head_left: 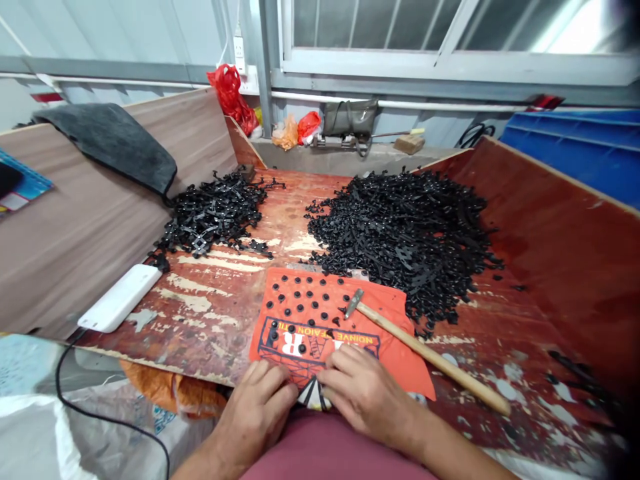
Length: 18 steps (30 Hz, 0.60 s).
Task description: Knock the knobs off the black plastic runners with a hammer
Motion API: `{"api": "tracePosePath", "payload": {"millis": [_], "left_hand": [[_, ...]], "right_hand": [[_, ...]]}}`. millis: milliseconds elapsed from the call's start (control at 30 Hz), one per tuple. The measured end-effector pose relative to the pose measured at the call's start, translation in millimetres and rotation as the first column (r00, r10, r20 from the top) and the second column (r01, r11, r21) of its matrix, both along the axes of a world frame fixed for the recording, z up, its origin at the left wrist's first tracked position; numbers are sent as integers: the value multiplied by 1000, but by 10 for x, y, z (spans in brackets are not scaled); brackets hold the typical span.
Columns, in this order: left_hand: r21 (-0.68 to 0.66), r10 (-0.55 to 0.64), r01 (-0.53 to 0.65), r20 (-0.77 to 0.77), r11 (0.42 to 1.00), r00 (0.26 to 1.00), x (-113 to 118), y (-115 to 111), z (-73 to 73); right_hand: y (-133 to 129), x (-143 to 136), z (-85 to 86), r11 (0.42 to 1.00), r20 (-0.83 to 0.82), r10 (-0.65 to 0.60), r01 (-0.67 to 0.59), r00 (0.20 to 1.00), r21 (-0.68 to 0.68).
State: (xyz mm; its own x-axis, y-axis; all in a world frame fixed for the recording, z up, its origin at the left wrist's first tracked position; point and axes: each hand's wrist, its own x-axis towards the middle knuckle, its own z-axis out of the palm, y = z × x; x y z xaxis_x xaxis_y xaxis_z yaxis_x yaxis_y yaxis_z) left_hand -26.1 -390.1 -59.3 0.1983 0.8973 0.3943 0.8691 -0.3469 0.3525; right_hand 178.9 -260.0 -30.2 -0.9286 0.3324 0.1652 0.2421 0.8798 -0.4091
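Observation:
An orange printed cloth (395, 373) lies on the bench in front of me, dotted with several small black round parts (300, 307). At its near edge my left hand (263, 403) is closed, fingers curled together and tips hidden. Beside it, my right hand (367, 393) is closed too, its fingertips pinched low over the cloth; whatever they hold is too hidden to name. A hammer (425, 350) rests across the cloth's right side, its metal head near the black parts and its wooden handle pointing toward the lower right. Neither hand touches it.
A large heap of black parts (395, 227) lies behind the cloth, and a smaller heap of linked black pieces (205, 213) at left. A white power bank (120, 298) with a black cable sits at the left edge. Wooden boards (560, 220) wall the bench; a blue crate (580, 147) stands right.

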Motion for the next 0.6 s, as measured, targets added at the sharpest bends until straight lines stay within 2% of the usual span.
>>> {"api": "tracePosePath", "payload": {"millis": [100,200,267,367,433,600], "left_hand": [[-19,-22,23,49,1000,999,-12,45,57],[-35,83,-80,75,996,994,-24,170,120],[-1,167,-167,6,986,986,-17,298,141],[28,236,-235,-150,972,960,14,472,131],[31,243,-242,-200,970,949,29,526,117],[47,225,-221,-113,974,968,4,502,164]], "right_hand": [[41,95,9,995,-40,-76,73,996,-74],[169,55,9,973,-101,-232,231,967,-29],[251,-19,-2,955,-105,-292,295,951,12],[311,-136,-45,955,-81,-279,285,957,80],[308,-187,-80,959,-59,-253,259,966,117],[233,-233,-78,970,-33,-206,208,978,128]]}}
